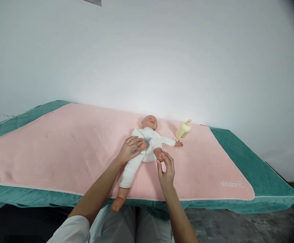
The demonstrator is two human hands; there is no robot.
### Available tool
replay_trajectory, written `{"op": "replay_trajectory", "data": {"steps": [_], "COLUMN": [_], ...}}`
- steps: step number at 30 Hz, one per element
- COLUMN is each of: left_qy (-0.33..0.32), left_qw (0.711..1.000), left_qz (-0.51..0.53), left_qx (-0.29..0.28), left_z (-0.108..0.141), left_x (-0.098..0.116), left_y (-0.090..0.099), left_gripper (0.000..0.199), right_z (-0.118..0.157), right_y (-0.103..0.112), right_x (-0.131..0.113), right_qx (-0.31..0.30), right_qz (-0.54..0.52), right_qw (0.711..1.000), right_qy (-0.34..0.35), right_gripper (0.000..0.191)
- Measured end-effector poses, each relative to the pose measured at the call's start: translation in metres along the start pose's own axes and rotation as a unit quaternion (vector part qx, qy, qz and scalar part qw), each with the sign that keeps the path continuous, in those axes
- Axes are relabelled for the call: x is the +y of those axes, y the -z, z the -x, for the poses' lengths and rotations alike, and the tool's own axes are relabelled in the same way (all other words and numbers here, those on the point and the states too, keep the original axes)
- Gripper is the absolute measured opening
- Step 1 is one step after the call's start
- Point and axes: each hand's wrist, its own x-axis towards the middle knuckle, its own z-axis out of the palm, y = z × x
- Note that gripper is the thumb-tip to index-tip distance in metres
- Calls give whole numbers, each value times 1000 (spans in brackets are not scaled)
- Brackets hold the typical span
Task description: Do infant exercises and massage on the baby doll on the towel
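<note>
A baby doll (148,136) in white clothing lies on its back on the pink mat, its head towards the wall. My left hand (130,150) is closed around the doll's arm near the wrist, with the small doll hand showing past my fingers. Between the thumb and fingers of my right hand (167,170) is the doll's raised, bent foot (158,154). Its other leg (129,172) stretches towards me, the bare foot reaching over the mattress's front edge. The doll's other arm (168,140) lies out to the right.
A pale yellow pump bottle (183,130) stands right of the doll, near its outstretched hand. The pink mat (48,152) covers most of a green mattress (258,172), which borders a white wall (147,60). Grey floor (228,227) shows below the front edge.
</note>
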Motion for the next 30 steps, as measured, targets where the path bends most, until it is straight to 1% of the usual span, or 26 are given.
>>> {"op": "replay_trajectory", "data": {"steps": [4, 7, 9, 12, 14, 16, 19, 24, 30], "left_qy": [30, 54, 86, 164, 224, 265, 291, 341, 426], "left_qw": [999, 994, 986, 966, 945, 925, 909, 886, 841], "left_qz": [10, 38, 61, 90, 111, 133, 142, 125, 113], "left_qx": [37, 88, 129, 180, 213, 239, 261, 287, 313], "left_z": [4, 6, 7, 11, 13, 15, 16, 17, 22], "left_x": [1, 1, 1, 1, -1, -3, -8, -12, -20], "left_y": [2, 3, 3, 3, 5, 8, 12, 17, 18], "left_gripper": [40, 40, 39, 39, 41, 41, 41, 41, 45], "right_z": [11, 27, 41, 67, 84, 98, 112, 123, 141], "right_y": [21, 40, 51, 62, 63, 61, 58, 56, 51], "right_x": [-8, -14, -18, -23, -26, -28, -30, -29, -26], "right_qx": [-5, -14, -28, -50, -61, -69, -75, -96, -108], "right_qz": [15, 19, 16, 8, 8, 15, 36, 62, 59], "right_qw": [1000, 999, 998, 995, 993, 990, 987, 985, 982], "right_qy": [-8, -24, -48, -83, -104, -125, -135, -129, -144], "right_gripper": [41, 44, 49, 55, 57, 56, 53, 50, 54]}}
